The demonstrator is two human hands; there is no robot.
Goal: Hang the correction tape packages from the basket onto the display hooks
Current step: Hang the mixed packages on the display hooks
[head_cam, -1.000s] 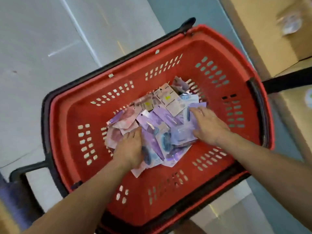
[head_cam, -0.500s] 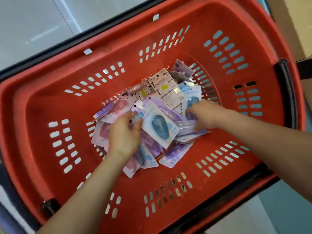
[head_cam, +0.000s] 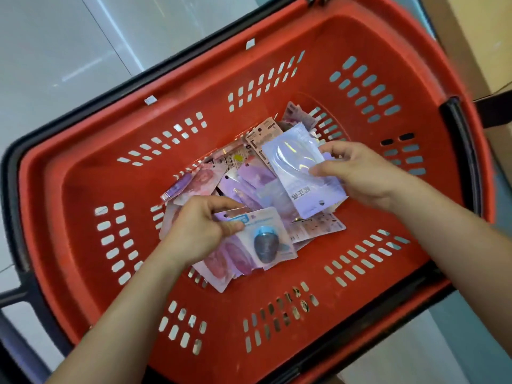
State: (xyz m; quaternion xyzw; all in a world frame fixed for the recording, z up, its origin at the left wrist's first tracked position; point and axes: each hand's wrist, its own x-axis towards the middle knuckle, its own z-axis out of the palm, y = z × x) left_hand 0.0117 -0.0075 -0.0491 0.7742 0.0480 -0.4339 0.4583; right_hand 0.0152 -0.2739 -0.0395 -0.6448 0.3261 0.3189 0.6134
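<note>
Inside the red basket (head_cam: 360,245), the left hand (head_cam: 199,231) pinches a blue package (head_cam: 263,236) at the pile's (head_cam: 221,184) near side. The right hand (head_cam: 357,176) grips a lilac package (head_cam: 302,176) farther right.

Pale, glossy floor tiles (head_cam: 50,59) fill the upper left, crossed by a thin slanting joint line (head_cam: 109,48). At the upper right edge stands a brown cardboard box (head_cam: 479,40), with a second brown surface (head_cam: 502,153) below it past a dark gap. A grey-blue floor patch (head_cam: 468,331) shows at lower right.
</note>
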